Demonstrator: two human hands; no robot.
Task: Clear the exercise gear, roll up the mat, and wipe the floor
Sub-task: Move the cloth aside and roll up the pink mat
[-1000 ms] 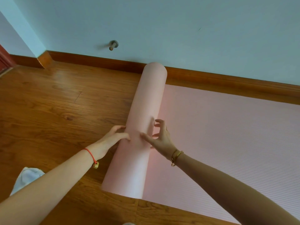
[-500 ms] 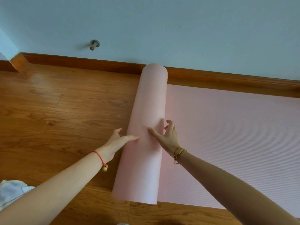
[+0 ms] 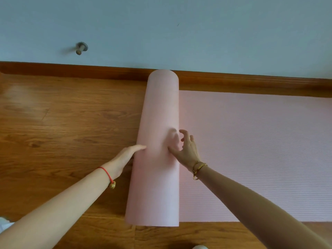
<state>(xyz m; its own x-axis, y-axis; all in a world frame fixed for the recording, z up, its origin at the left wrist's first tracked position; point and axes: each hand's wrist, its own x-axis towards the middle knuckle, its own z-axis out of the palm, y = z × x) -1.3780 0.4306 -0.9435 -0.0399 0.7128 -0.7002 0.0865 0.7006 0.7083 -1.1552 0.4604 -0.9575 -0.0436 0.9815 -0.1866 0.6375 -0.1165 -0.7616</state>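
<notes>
A pink exercise mat lies on the wooden floor, partly rolled. Its rolled part (image 3: pixel 158 186) forms a thick tube running from near me to the baseboard. The flat part (image 3: pixel 251 150) stretches away to the right. My left hand (image 3: pixel 124 157) presses flat against the left side of the roll, fingers together. My right hand (image 3: pixel 186 150) rests on the roll's right side with fingers spread and curled, its thumb on top of the roll.
The wooden floor (image 3: pixel 59 132) is bare to the left of the roll. A brown baseboard (image 3: pixel 89 71) runs along the pale blue wall, which carries a small metal door stop (image 3: pixel 81 48). Something white (image 3: pixel 4 224) shows at the bottom left edge.
The roll has moved to the right over the flat mat and has grown slightly thicker. Both hands moved with it, and the view has shifted right.
</notes>
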